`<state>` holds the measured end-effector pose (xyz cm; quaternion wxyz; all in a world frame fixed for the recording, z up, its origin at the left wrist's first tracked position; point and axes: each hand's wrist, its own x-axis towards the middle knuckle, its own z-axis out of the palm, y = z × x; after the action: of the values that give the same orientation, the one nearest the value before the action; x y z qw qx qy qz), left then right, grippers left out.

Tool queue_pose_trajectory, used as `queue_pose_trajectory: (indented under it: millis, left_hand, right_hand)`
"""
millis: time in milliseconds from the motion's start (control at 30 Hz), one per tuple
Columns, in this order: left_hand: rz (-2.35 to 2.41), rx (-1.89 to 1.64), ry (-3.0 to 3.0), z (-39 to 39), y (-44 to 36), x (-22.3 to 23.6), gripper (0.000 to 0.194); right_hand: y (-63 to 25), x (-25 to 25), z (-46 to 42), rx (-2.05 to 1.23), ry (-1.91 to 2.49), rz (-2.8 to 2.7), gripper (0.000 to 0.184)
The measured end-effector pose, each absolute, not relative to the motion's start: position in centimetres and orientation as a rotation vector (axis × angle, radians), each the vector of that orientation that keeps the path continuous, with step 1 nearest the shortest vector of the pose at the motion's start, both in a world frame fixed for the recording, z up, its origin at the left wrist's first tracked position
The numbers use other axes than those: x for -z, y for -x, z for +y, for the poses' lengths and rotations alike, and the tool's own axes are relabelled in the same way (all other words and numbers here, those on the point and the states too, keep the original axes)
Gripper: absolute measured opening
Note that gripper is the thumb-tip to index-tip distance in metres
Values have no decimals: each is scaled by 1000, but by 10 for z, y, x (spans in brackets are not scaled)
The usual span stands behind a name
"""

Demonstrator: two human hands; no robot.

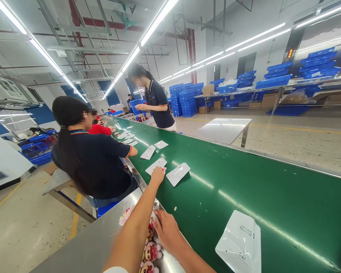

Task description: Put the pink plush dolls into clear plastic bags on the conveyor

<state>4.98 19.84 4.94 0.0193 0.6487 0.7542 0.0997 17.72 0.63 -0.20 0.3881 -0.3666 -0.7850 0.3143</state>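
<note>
The left hand (158,175) reaches out over the green conveyor belt (244,189), fingers curled onto the near edge of one flat clear plastic packet (156,165). Just beside lies a second packet (177,174), with two more (148,152) farther along (others beyond blur together). The right hand (167,232), loosely open and holding nothing, rests at the belt's steel edge by three small plush dolls (152,252).

A flat clear plastic packet (156,165) lies on the belt, another packet (177,174) just beside it
</note>
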Motion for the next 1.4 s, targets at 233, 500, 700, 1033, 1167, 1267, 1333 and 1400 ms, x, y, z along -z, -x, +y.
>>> queue_pose_trajectory:
  millis: [233, 500, 700, 1033, 1167, 1267, 1333, 1400]
  left_hand:
    - [2181, -309, -2194, 159, -55, -45, 25]
    - [1958, -492, -2355, 75, -45, -58, 43]
    - [1670, -706, -2467, 21, -47, -52, 44]
    - [1729, -777, -2416, 0, -50, -45, 45]
    - [1784, -782, -2339, -11, -50, -51, 40]
    - [1824, -768, -2307, -20, -48, -56, 38]
    - [1851, -769, -2289, -26, -47, -57, 40]
    - [1874, -789, -2283, -29, -48, -56, 41]
  right_hand:
    - [-179, -2, 12, -1017, 942, -1730, 38]
    - [-179, 6, 29, -1331, 962, -1117, 48]
    - [-178, 5, 30, -1453, 924, -1045, 52]
    - [-182, 1, 25, -1328, 937, -1168, 47]
    - [-185, -2, 21, -1289, 958, -1275, 51]
    - [-187, -5, 18, -1285, 927, -1375, 51]
    - [-188, -7, 17, -1288, 908, -1436, 48]
    - [-190, -8, 16, -1283, 909, -1475, 45]
